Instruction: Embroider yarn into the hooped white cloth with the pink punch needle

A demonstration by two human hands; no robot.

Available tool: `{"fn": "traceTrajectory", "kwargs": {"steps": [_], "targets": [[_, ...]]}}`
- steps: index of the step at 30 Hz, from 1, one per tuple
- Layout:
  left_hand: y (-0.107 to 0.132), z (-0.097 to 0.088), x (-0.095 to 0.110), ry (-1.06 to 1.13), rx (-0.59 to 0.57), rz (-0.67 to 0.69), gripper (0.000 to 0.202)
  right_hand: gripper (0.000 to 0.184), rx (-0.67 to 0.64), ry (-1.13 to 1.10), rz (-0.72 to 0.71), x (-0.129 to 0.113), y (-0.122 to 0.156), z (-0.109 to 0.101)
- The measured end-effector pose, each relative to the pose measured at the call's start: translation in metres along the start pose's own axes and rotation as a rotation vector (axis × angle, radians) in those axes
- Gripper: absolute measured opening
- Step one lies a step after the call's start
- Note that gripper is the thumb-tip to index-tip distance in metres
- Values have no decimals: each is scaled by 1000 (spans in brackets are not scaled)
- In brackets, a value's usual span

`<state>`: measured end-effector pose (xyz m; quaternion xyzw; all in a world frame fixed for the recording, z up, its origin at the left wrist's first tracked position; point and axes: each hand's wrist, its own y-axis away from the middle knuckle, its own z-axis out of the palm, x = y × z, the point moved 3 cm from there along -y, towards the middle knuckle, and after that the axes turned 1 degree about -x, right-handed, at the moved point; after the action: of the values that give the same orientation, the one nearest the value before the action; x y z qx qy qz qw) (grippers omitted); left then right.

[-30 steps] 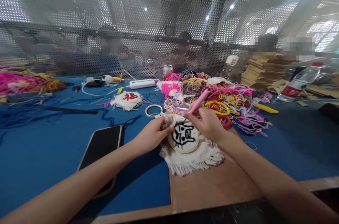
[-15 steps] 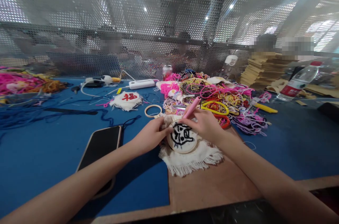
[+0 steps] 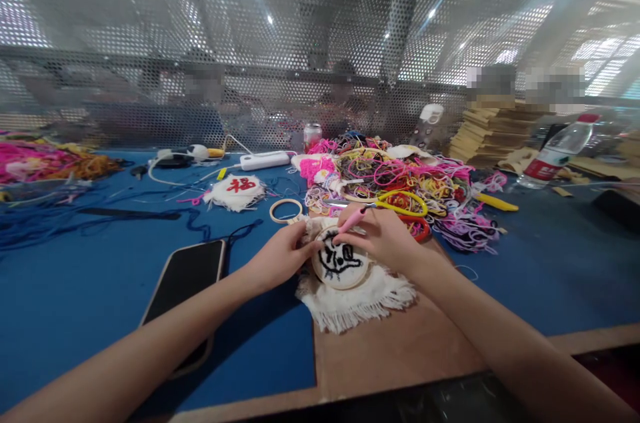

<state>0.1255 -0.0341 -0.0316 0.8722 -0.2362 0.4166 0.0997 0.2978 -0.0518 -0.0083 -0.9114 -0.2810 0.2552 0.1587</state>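
Observation:
A round embroidery hoop with a black animal face stitched on white fringed cloth lies on a brown board. My left hand grips the hoop's left edge, fingers closed on the rim. My right hand holds a pink punch needle pen, tilted low, its tip at the top of the hoop.
A black phone lies left of the hoop on the blue table. A heap of coloured yarn, an empty wooden hoop, a finished red-character patch, a power strip and a water bottle lie behind. People sit beyond a mesh screen.
The pink pen has tipped down from steeply raised to nearly flat, my right hand dropping toward the hoop's top. My left hand keeps hold of the hoop.

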Motion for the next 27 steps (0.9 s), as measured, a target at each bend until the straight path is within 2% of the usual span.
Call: {"fn": "traceTrajectory", "kwargs": {"steps": [7, 16, 24, 27], "targets": [[2, -1, 3, 8, 5, -29, 20, 24, 17, 4, 29, 1, 1, 0], [1, 0, 4, 23, -16, 17, 21, 24, 36, -52, 50, 1, -1, -2], [1, -1, 4, -38, 25, -12, 25, 28, 9, 227, -95, -9, 0, -1], [1, 0, 4, -53, 19, 2, 25, 32, -17, 310, -107, -10, 0, 0]]}}
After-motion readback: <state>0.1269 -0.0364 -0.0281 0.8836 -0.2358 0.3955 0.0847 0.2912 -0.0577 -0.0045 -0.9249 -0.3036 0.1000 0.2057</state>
